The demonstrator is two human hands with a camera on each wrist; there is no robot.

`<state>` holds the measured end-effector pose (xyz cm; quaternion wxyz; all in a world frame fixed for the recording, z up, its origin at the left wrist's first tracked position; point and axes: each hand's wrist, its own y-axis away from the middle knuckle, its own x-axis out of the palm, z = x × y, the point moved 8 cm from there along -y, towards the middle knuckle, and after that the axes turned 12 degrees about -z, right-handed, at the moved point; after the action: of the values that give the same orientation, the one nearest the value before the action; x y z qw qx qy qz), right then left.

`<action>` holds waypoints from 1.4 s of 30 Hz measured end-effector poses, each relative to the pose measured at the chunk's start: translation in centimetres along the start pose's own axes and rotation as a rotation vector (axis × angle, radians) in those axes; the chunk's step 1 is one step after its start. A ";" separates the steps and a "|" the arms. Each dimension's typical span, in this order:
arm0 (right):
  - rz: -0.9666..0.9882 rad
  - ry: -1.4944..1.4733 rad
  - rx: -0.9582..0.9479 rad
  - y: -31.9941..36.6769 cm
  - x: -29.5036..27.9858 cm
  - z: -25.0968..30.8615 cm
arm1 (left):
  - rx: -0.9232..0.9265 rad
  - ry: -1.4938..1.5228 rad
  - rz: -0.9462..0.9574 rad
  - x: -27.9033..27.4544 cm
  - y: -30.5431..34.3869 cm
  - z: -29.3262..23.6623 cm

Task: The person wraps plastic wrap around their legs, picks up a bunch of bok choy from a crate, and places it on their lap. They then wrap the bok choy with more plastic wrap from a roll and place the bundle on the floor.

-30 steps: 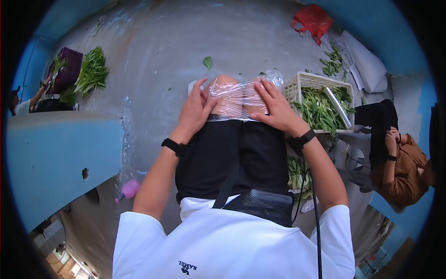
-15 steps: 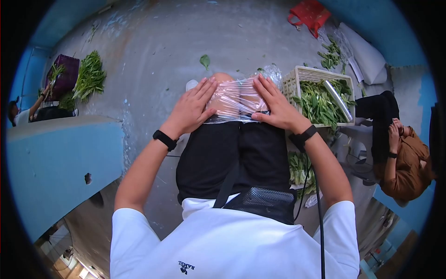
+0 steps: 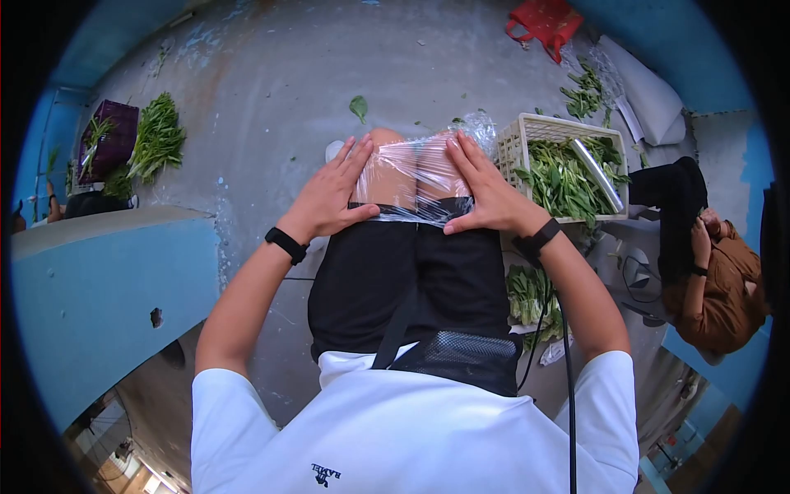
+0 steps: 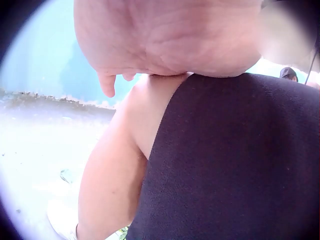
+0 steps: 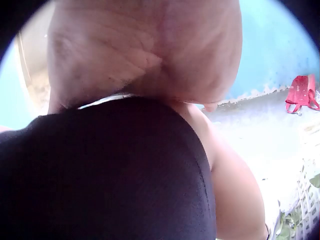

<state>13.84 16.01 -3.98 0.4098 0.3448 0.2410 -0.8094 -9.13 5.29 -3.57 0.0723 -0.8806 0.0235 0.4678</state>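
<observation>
A sheet of clear plastic wrap (image 3: pixel 414 174) lies stretched and wrinkled across both knees and the hem of the black shorts (image 3: pixel 362 280). On its left side rests my left hand (image 3: pixel 333 191), fingers straight and pointing forward, thumb turned inward along the near edge. My right hand (image 3: pixel 494 196) lies flat on the right side in the same way, thumb at the near corner. Loose wrap bunches up beyond the right fingertips. In the wrist views, the left palm (image 4: pixel 170 37) and right palm (image 5: pixel 145 47) sit right over the thighs; the fingers are mostly hidden.
To the right stands a cream crate (image 3: pixel 512 152) of leafy greens with a shiny roll (image 3: pixel 597 176) on top. More greens (image 3: pixel 531 296) lie beside my right thigh. A person in brown (image 3: pixel 716 288) sits at right. A blue low wall (image 3: pixel 107 280) is at left, a red bag (image 3: pixel 545 25) ahead.
My left hand has straightened its fingers and moved outward to the left side of the wrap. The near edge of the wrap has come closer over the shorts, and the right thumb has shifted nearer.
</observation>
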 end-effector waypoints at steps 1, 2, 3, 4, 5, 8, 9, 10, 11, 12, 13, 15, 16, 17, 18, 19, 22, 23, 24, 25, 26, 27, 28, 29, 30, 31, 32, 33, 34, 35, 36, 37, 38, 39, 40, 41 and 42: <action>-0.001 -0.002 -0.001 0.0 -0.2 0.1 | -0.019 0.005 0.015 -0.1 0.0 -0.2; 0.045 0.037 0.034 0.1 -0.3 -0.1 | -0.020 0.004 0.016 -0.3 0.1 -0.3; 0.090 0.076 0.070 0.2 -0.5 -0.2 | -0.018 0.011 0.006 -0.4 0.2 -0.4; 0.090 0.074 0.072 -0.1 -0.9 0.0 | -0.015 0.019 -0.002 -0.6 0.2 -0.6; 0.053 0.084 0.100 -0.6 -1.5 -0.1 | -0.016 0.020 0.004 -0.6 0.2 -0.8; 0.007 0.138 0.070 -1.6 -2.3 1.8 | -0.005 -0.033 -0.060 -2.3 -0.2 -1.8; -0.004 0.187 0.007 -2.0 -2.3 2.6 | 0.011 -0.072 -0.077 -2.9 -0.4 -2.7; -0.003 0.210 -0.056 -1.9 -1.9 3.3 | 0.029 -0.112 -0.098 -3.6 -0.7 -3.6; -0.006 0.209 -0.057 -1.7 -1.5 3.2 | 0.029 -0.115 -0.098 -4.0 -1.2 -4.3; 0.020 0.211 -0.083 -1.3 -0.6 3.1 | 0.064 -0.138 -0.101 -4.4 -1.7 -5.4; 0.046 0.213 -0.108 -0.9 0.1 3.1 | 0.098 -0.159 -0.104 -4.6 -2.2 -6.4; 0.034 0.238 -0.133 -0.5 0.1 3.3 | 0.108 -0.135 -0.046 -4.2 -3.1 -7.7; 0.045 0.244 -0.137 -0.4 -0.1 3.5 | 0.120 -0.109 0.015 -3.7 -3.1 -8.1; 0.055 0.250 -0.139 -0.3 -0.2 3.7 | 0.119 -0.106 0.016 -3.1 -3.0 -7.8; 0.055 0.248 -0.136 -0.2 -0.4 3.7 | 0.111 -0.105 0.019 -2.3 -2.8 -7.4; 0.052 0.243 -0.136 0.0 -0.5 3.6 | 0.104 -0.106 0.021 -1.6 -2.7 -7.0; 0.054 0.238 -0.120 0.7 -1.3 3.5 | 0.128 -0.156 0.024 -1.2 -1.6 -6.8; 0.070 0.239 -0.106 1.2 -1.6 3.5 | 0.130 -0.155 0.031 -1.3 -1.0 -7.0; 0.070 0.234 -0.102 1.9 -1.9 3.5 | 0.128 -0.129 -0.005 -1.8 -0.4 -7.3; 0.075 0.218 -0.085 2.5 -2.2 3.4 | 0.126 -0.103 -0.043 -2.3 0.1 -7.5; 0.081 0.203 -0.070 3.1 -2.5 3.3 | 0.125 -0.103 -0.040 -2.4 0.7 -7.6; 0.082 0.202 -0.070 3.8 -2.7 3.4 | 0.098 -0.091 -0.026 -2.5 1.3 -7.4; 0.078 0.174 -0.060 4.5 -3.0 3.5 | 0.072 -0.080 -0.013 -2.5 1.7 -7.3; 0.076 0.143 -0.056 4.9 -3.1 3.9 | 0.064 -0.085 -0.015 -2.6 1.7 -7.3; 0.060 0.153 -0.080 5.2 -3.4 4.5 | -0.003 -0.023 -0.088 -3.1 1.3 -7.1; 0.060 0.151 -0.086 5.4 -3.4 4.6 | -0.070 0.040 -0.161 -3.6 0.9 -6.8; 0.054 0.159 -0.084 5.7 -3.3 4.6 | -0.072 0.037 -0.163 -3.5 0.4 -6.9; 0.047 0.167 -0.082 5.9 -3.3 4.6 | -0.109 0.086 -0.209 -3.6 -0.3 -6.8; 0.044 0.167 -0.086 6.0 -3.3 4.6 | -0.144 0.134 -0.255 -4.0 -0.8 -6.4; 0.035 0.158 -0.079 6.0 -3.3 4.6 | -0.142 0.130 -0.256 -3.9 -1.2 -5.9; 0.025 0.150 -0.071 6.0 -3.4 4.5 | -0.106 0.128 -0.238 -3.5 -1.5 -5.4; 0.018 0.150 -0.072 6.1 -3.5 4.5 | -0.070 0.125 -0.220 -3.1 -1.7 -5.0; 0.014 0.148 -0.068 6.1 -3.5 4.4 | -0.066 0.121 -0.219 -2.9 -1.7 -4.5; 0.011 0.145 -0.061 6.3 -3.4 4.4 | -0.050 0.099 -0.206 -2.9 -1.7 -4.3; 0.006 0.144 -0.058 6.4 -3.4 4.4 | -0.034 0.077 -0.193 -2.8 -1.7 -4.3; 0.003 0.137 -0.051 6.5 -3.4 4.4 | -0.032 0.075 -0.191 -2.7 -1.6 -4.2; -0.001 0.132 -0.045 6.5 -3.4 4.4 | -0.143 0.121 -0.193 -2.9 -1.8 -3.7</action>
<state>19.06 11.19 0.78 0.4003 0.3878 0.2858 -0.7796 -7.49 6.47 1.11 0.0525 -0.9082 -0.0904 0.4052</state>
